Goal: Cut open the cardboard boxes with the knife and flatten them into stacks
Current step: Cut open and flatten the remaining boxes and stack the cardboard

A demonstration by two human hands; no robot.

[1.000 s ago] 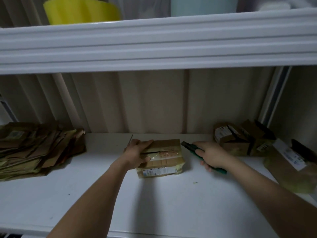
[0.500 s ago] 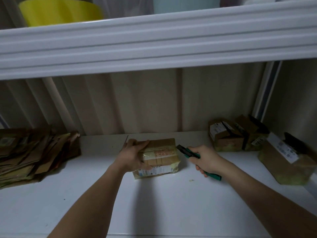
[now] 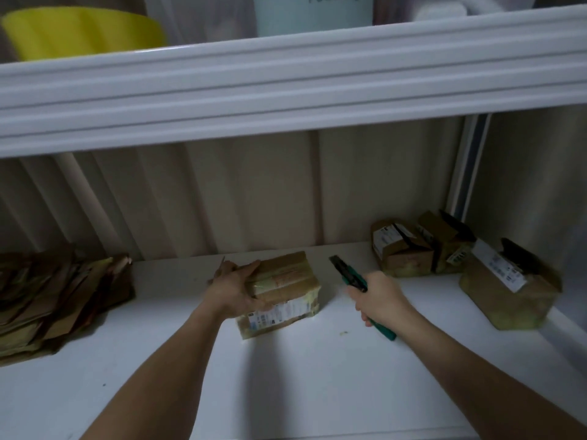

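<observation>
- Cardboard box (image 3: 286,287), taped and bearing a printed label on its near side, was found on the white shelf surface (image 3: 317,376), roughly at the middle of the view, with its left end apparently raised slightly off the surface.
- The box was grasped at its left end by the left hand (image 3: 233,289), the thumb laid over the top edge and the fingers curled round the near side.
- Clear tape was seen running across the top of the box, and the box had not been opened.
- A green-handled utility knife (image 3: 355,281) was gripped in the right hand (image 3: 379,298), just to the right of the box and apart from it, with the dark tip pointed up and away towards the back wall (image 3: 254,198).
- Whether the blade was extended could not be told.
- A stack of flattened cardboard (image 3: 54,300) was seen at the left end of the surface, well apart from the box.
- Three more taped boxes were seen at the right: two (image 3: 403,252) close together against the back wall, and a larger one (image 3: 508,290) nearer the right edge.
- An upper white shelf (image 3: 286,84) was seen overhead, carrying a yellow container (image 3: 82,33) and a pale blue one (image 3: 311,14).
</observation>
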